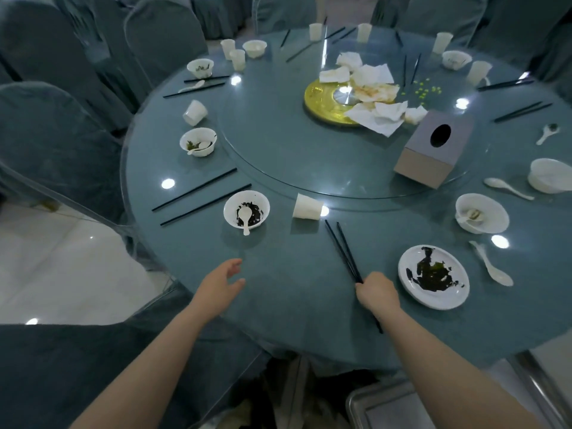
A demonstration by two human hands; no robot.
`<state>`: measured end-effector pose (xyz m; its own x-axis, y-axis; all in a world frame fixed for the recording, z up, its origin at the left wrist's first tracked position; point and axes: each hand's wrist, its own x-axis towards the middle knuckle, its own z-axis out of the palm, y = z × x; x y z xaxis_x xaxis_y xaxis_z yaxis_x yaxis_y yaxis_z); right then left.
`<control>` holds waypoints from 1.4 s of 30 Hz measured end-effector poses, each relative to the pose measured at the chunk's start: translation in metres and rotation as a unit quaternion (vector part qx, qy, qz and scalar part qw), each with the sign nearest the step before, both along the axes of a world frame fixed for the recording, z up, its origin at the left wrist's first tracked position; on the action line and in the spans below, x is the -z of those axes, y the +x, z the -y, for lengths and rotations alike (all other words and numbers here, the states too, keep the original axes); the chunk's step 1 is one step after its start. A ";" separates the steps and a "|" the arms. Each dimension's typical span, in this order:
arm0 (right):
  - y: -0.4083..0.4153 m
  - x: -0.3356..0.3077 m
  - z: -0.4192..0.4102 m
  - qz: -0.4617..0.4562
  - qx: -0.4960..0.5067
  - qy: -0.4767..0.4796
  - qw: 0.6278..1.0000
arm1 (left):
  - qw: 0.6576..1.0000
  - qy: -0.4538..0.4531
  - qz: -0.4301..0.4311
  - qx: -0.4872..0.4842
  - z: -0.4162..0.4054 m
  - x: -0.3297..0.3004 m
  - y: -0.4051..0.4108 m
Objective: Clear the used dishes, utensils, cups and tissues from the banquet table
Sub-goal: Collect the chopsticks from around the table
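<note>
While both forearms reach up from the bottom of the frame:
Right hand (376, 291): fist closed round a pair of black chopsticks (342, 250), tips slanting up-left (lower ends poke out behind the wrist).
Left hand (223, 281): fingers loosely spread, holding nothing, hovering over the table (278, 289).
Plate (433, 277): dark-smeared, just right of the fist.
Bowl with spoon (246, 209): above the left hand.

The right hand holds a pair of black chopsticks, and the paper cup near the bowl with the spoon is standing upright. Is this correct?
Not quite. The head view shows the paper cup lying on its side, not upright. The right hand does hold the black chopsticks, near the bowl with a spoon.
</note>
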<state>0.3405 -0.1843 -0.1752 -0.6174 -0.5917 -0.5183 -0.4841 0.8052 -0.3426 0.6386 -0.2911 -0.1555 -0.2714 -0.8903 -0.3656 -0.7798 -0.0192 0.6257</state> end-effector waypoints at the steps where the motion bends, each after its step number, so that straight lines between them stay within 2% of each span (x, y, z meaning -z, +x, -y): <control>1: 0.002 -0.002 0.001 0.003 0.006 0.002 1.000 | 1.000 0.001 -0.002 -0.010 0.010 0.000 0.006; 6: 0.016 -0.010 0.014 0.005 0.058 -0.051 0.997 | 0.999 -0.028 -0.017 -0.032 0.063 0.004 0.028; 12: 0.033 -0.022 0.038 0.026 0.134 -0.133 0.982 | 0.996 -0.083 0.020 -0.015 0.135 0.012 0.057; 19: 0.059 -0.028 0.071 0.038 0.141 -0.182 0.972 | 0.979 -0.138 0.145 0.047 0.211 0.029 0.073; 23: 0.066 -0.027 0.085 0.020 0.122 -0.179 0.976 | 0.966 -0.090 0.237 0.056 0.235 0.040 0.077; 25: 0.071 -0.023 0.090 0.018 0.122 -0.173 0.977 | 0.960 -0.096 0.254 0.073 0.247 0.042 0.081; 29: 0.082 -0.014 0.091 0.030 0.129 -0.161 0.978 | 0.964 -0.139 0.218 0.054 0.254 0.042 0.082; 33: 0.086 -0.014 0.091 0.027 0.120 -0.150 0.981 | 0.959 -0.058 0.275 0.047 0.248 0.036 0.074; 37: 0.088 -0.020 0.094 0.037 0.109 -0.161 0.980 | 0.941 -0.050 0.321 0.098 0.241 0.033 0.076; 42: 0.086 -0.030 0.092 0.045 0.093 -0.186 0.977 | 0.963 -0.028 0.255 0.083 0.220 0.028 0.081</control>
